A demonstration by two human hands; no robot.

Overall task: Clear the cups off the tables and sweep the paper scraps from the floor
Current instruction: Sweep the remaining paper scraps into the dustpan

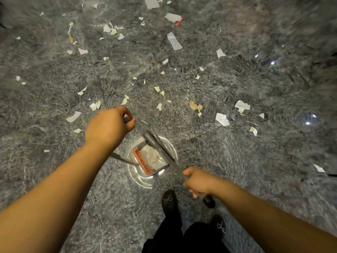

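No brand, label or legible writing appears on any item. The left hand [109, 125] is curled around the top of the dustpan handle [124, 158], whose middle is hidden behind the forearm; the right hand [197, 181] grips the grey broom handle [160, 148] just above its black end cap. The dustpan [151, 159], with an orange comb edge, holds white paper, while paper scraps [174, 41] lie scattered over the motion-blurred grey floor [255, 152].

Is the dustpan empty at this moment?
No: the dustpan already holds crumpled white paper beside its orange comb.
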